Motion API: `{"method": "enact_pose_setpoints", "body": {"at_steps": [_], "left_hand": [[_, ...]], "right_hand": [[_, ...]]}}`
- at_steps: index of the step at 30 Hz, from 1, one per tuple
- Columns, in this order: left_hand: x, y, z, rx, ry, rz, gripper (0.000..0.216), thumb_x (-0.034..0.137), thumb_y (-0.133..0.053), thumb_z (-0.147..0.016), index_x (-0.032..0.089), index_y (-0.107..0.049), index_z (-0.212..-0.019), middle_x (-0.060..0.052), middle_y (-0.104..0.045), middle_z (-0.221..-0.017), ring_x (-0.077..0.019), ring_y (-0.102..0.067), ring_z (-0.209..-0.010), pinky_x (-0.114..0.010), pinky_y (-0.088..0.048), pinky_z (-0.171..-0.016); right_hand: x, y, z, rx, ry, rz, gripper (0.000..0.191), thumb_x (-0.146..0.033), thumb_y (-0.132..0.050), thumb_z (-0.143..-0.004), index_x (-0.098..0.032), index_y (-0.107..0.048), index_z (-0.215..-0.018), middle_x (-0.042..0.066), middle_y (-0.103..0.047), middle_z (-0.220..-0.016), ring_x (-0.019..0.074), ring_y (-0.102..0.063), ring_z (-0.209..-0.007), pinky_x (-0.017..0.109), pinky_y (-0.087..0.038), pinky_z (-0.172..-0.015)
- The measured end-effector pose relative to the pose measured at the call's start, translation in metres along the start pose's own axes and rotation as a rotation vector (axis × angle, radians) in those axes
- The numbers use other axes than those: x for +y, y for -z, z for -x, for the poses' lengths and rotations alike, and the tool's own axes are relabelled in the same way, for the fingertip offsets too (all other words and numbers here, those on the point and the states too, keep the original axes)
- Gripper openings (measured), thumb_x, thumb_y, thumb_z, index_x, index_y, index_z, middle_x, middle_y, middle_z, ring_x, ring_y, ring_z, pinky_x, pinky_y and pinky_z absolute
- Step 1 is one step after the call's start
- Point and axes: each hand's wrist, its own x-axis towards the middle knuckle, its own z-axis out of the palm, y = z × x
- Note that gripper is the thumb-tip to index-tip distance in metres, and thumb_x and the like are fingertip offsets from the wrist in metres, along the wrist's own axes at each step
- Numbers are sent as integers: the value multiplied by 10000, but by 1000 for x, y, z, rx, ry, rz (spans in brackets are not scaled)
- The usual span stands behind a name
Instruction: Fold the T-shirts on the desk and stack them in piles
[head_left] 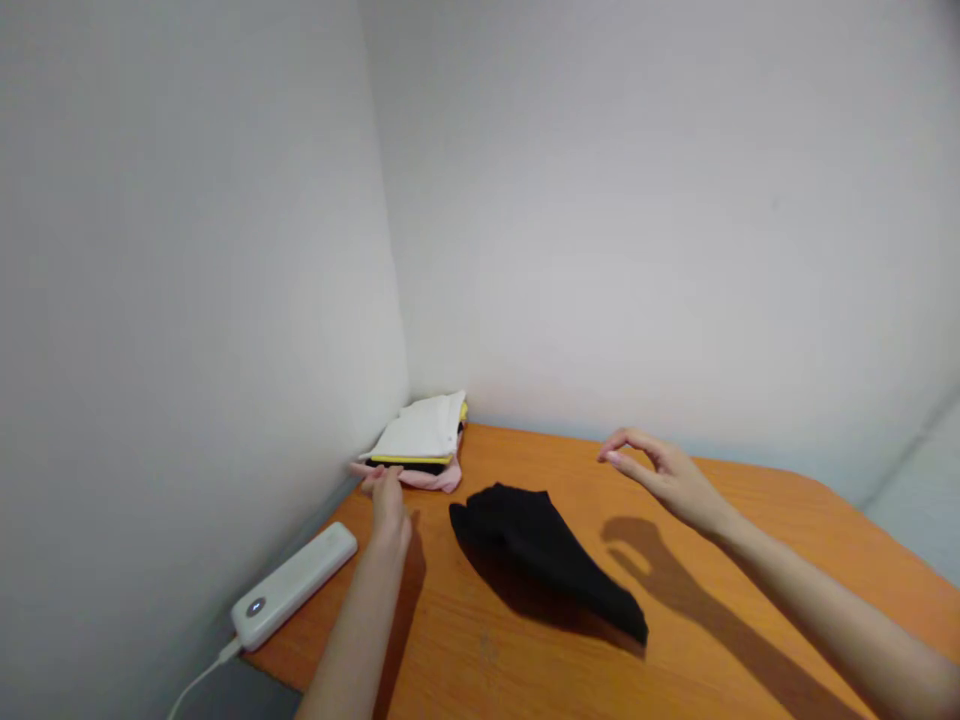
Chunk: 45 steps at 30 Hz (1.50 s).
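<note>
A black folded cloth [536, 545], perhaps a garment, lies in the middle of the tabletop. Part of it stands off the wood with a shadow beneath, and neither hand touches it. My right hand [671, 480] is raised over the table to its right, open, thumb and curved fingers apart with nothing between them. At the left, my left hand [388, 500] is by the near edge of a stack of folded cloths [420, 430]. Its fingers look loosely spread and hold nothing I can see; whether they touch the pink cloth [431, 480] at the bottom is unclear.
A white power bank [296, 585] with a lit round display lies along the table's left edge, a white cable [202, 672] plugged into its near end. Pale walls [637, 250] border the orange wooden table [480, 640] at the left and back.
</note>
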Motion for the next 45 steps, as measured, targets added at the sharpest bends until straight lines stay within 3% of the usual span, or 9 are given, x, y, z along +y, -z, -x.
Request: {"method": "enact_pose_setpoints", "body": {"at_steps": [4,8,11,19,23,29,34,39,45], "left_hand": [[7,-17,57,-279,32,-83,105,201,-558,-799,190,-590,-899,-10,-673,-899,-136,-643,-826,-219,-447,-723],[-9,-42,133,-787,109,-357,168,295,-579,-843,152,-664,-816,-49,-699,-758,-131,-611,-615,-206,-380,-568],[-36,-58,182,-978,277,-546,270,304,-557,-881,124,-668,-713,-64,-673,-623,-121,-564,-488,-211,-312,-490],[-78,-53,228,-807,343,-584,423,527,-499,-901,136,-652,-854,-84,-687,-781,-201,-651,-621,-296,-473,-600],[-75,-34,238,-742,128,-512,281,446,-629,-846,169,-676,-846,-78,-702,-906,-263,-639,-941,-331,-474,-875],[-52,-17,278,-989,8,-392,399,399,-623,-864,200,-596,-1209,-81,-600,-1295,-271,-494,-1263,-381,-362,-1083],[-27,-14,309,-1181,-264,-510,441,378,-570,-912,244,-497,-1326,-78,-553,-1354,-242,-506,-1254,-400,-374,-1084],[-16,-9,329,-1160,-368,-482,496,369,-561,-919,264,-441,-1389,-70,-506,-1407,-242,-460,-1302,-406,-343,-1113],[-21,3,329,-1007,-209,-365,382,414,-502,-934,193,-610,-1226,-81,-642,-1232,-256,-580,-1148,-372,-441,-1004]], "right_hand": [[21,35,84,-56,-263,142,287,-466,-513,-893,-229,-654,-814,47,-678,-816,200,-616,-772,317,-449,-713],[47,10,129,-184,-378,146,216,-352,-506,-889,-185,-643,-889,59,-679,-836,190,-618,-762,305,-457,-689],[57,-20,134,-171,-382,176,207,-279,-551,-874,-149,-628,-1015,76,-669,-906,189,-612,-826,312,-463,-764],[-6,-56,134,-149,-192,171,135,-102,-604,-778,-189,-562,-874,22,-601,-893,173,-555,-864,294,-446,-788],[-55,-64,167,-216,47,73,193,-123,-621,-778,-215,-529,-921,18,-560,-978,189,-533,-936,319,-443,-826],[-65,-59,181,-58,-226,-98,148,-273,-574,-889,-219,-483,-992,-1,-539,-904,139,-528,-704,286,-451,-659],[-76,-43,183,-60,-271,-44,170,-296,-637,-845,-217,-493,-886,-24,-522,-774,145,-500,-670,282,-413,-628],[-105,-23,191,-22,-174,-160,106,-235,-551,-868,-208,-507,-777,-7,-507,-818,149,-499,-751,272,-392,-663],[-117,12,208,82,-234,-351,104,-245,-478,-863,-204,-549,-797,-5,-534,-818,166,-502,-800,285,-397,-737]]}}
